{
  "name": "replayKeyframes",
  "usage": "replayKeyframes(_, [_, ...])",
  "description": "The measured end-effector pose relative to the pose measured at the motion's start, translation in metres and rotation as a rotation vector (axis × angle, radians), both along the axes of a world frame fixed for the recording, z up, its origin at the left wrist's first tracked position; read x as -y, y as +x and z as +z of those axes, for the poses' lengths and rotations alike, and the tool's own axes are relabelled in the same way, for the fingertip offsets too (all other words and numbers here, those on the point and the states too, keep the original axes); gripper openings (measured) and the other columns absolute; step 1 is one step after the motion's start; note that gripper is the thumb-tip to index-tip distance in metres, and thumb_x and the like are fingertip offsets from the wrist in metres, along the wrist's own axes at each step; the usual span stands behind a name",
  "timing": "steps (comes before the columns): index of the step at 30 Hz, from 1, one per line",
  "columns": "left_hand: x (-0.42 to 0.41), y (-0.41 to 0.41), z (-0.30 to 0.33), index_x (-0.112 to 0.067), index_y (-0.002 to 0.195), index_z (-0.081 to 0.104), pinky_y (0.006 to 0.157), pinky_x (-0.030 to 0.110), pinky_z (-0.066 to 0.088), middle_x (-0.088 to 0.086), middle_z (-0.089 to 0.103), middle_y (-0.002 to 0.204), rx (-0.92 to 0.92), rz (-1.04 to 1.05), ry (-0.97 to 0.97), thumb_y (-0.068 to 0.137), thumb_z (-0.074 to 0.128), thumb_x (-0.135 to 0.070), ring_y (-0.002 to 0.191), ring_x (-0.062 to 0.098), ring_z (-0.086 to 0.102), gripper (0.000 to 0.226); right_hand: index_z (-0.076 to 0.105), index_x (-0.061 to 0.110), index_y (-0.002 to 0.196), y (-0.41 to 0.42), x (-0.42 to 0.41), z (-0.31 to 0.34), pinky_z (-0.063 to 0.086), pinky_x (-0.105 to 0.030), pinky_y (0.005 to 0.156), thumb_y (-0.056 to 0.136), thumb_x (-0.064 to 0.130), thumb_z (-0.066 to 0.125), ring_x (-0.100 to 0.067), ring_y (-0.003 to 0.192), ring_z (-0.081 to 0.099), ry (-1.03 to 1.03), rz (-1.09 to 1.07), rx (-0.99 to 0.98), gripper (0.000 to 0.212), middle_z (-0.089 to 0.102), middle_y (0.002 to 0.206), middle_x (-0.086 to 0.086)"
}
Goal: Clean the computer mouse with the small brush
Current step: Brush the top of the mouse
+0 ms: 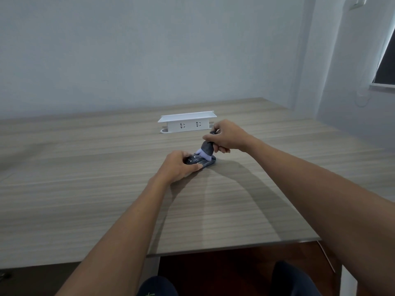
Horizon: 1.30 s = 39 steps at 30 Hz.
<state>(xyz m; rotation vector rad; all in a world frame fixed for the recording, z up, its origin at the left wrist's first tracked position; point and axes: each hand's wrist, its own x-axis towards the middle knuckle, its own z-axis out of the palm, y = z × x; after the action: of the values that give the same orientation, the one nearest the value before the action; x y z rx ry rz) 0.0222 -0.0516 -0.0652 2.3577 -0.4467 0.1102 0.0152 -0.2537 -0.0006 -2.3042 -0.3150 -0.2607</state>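
The dark mouse (202,161) lies on the table (85,178), about midway between its near and far edges, with the left hand (180,166) clamped around its near end. The right hand (227,137) grips the small brush (206,150) by its handle, the pale bristles touching the mouse's top. A white socket box (187,121) stands near the far edge, just beyond the hands.

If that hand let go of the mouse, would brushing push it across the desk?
Probably, a little. The mouse looks small and light, lying flat on a smooth wood-grain table, so it could slide. It seems too low to tip. The left hand pins it while the brush in the right hand sweeps it.
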Motion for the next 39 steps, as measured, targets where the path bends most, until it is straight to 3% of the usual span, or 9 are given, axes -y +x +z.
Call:
replayKeyframes(5, [0.002,-0.002,0.001,-0.015,0.11,0.076,0.074,0.025,0.047,0.003,0.076,0.096,0.004,0.014,-0.015,0.08,0.079,-0.036,0.09,0.019,0.068,0.037,0.065,-0.012,0.08,0.003,0.011,-0.005,0.039,-0.02,0.033,0.089,0.012,0.059,-0.014,0.029,0.048,-0.102,-0.086,0.023,0.026,0.067,0.054,-0.013])
replayKeyframes(9, [0.001,-0.001,0.0,-0.016,0.113,0.075,0.073,0.025,0.047,0.003,0.076,0.097,0.004,0.011,-0.011,0.08,0.078,-0.038,0.091,0.018,0.068,0.04,0.067,-0.009,0.075,0.003,0.008,-0.004,0.04,-0.019,0.032,0.086,0.008,0.056,-0.012,0.027,0.049,-0.193,-0.095,0.034,0.023,0.069,0.054,-0.014])
replayKeyframes(16, [0.002,-0.001,-0.001,-0.014,0.106,0.075,0.072,0.03,0.047,0.008,0.076,0.093,0.013,0.016,-0.008,0.081,0.077,-0.037,0.089,0.024,0.069,0.034,0.058,0.003,0.08,-0.002,-0.008,0.006,0.037,-0.02,0.033,0.087,0.011,0.061,-0.017,0.031,0.049,-0.054,0.023,-0.011,0.012,0.067,0.054,-0.013])
replayKeyframes(21, [0.002,-0.003,0.0,-0.015,0.109,0.076,0.075,0.029,0.05,0.004,0.076,0.092,0.029,0.021,-0.006,0.08,0.078,-0.037,0.09,0.021,0.07,0.036,0.065,-0.008,0.07,0.001,0.008,0.0,0.042,-0.021,0.033,0.084,0.006,0.057,-0.017,0.031,0.052,-0.178,-0.072,0.019,0.022,0.069,0.053,-0.014])
replayKeyframes(26, [0.003,-0.003,-0.001,-0.014,0.108,0.076,0.074,0.029,0.049,0.003,0.076,0.092,0.041,0.025,-0.002,0.079,0.079,-0.038,0.09,0.021,0.07,0.038,0.067,-0.004,0.063,-0.001,0.009,-0.007,0.042,-0.022,0.035,0.083,0.005,0.055,-0.014,0.029,0.05,-0.177,-0.082,0.037,0.024,0.069,0.054,-0.016])
replayKeyframes(32, [0.002,-0.003,0.0,-0.014,0.109,0.075,0.065,0.024,0.043,0.002,0.073,0.091,0.049,0.029,0.029,0.081,0.077,-0.037,0.084,0.018,0.064,0.036,0.061,-0.003,0.083,-0.003,0.003,-0.001,0.039,-0.022,0.034,0.089,0.016,0.063,-0.019,0.033,0.051,-0.056,0.029,-0.001,0.02,0.067,0.053,-0.01])
replayKeyframes(37, [0.002,-0.002,-0.001,-0.016,0.11,0.076,0.081,0.033,0.053,0.004,0.076,0.095,0.037,0.032,0.002,0.079,0.078,-0.039,0.091,0.021,0.07,0.039,0.065,-0.013,0.085,-0.003,0.017,-0.004,0.04,-0.021,0.033,0.089,0.009,0.059,-0.017,0.032,0.051,-0.12,-0.049,-0.015,0.023,0.07,0.058,-0.018])
replayKeyframes(39, [0.003,-0.002,-0.001,-0.016,0.11,0.076,0.08,0.033,0.053,0.004,0.076,0.094,0.034,0.03,0.0,0.079,0.078,-0.04,0.091,0.021,0.07,0.039,0.066,-0.014,0.085,-0.001,0.017,-0.004,0.041,-0.02,0.032,0.088,0.007,0.058,-0.016,0.03,0.052,-0.16,-0.06,-0.013,0.022,0.071,0.059,-0.019])
